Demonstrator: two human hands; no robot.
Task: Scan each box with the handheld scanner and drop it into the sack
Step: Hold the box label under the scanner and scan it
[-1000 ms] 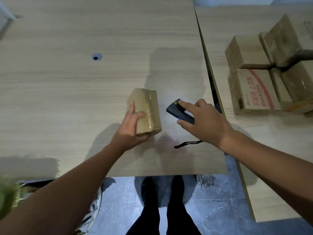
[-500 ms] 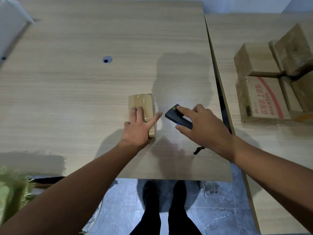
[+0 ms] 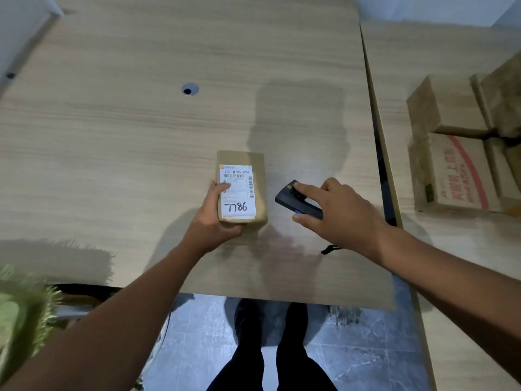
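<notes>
A small brown box (image 3: 242, 187) lies on the wooden table (image 3: 141, 136) with its white label facing up, marked 7786 and a barcode. My left hand (image 3: 215, 218) grips its near left corner, thumb on the label. Just to the right, my right hand (image 3: 335, 213) holds the black handheld scanner (image 3: 296, 200), index finger on top, its front end aimed toward the box. The scanner's black wrist strap (image 3: 329, 249) trails under my wrist. A green frayed sack edge (image 3: 19, 309) shows at the lower left, below the table.
Several brown cardboard boxes (image 3: 456, 153) are stacked on a second table at the right, one with red print. A narrow gap separates the two tables. A cable hole (image 3: 189, 89) sits in the tabletop. My legs stand on blue-grey floor tiles below.
My left hand has turned the box over, so its white label now faces up. My right hand with the scanner has stayed beside it.
</notes>
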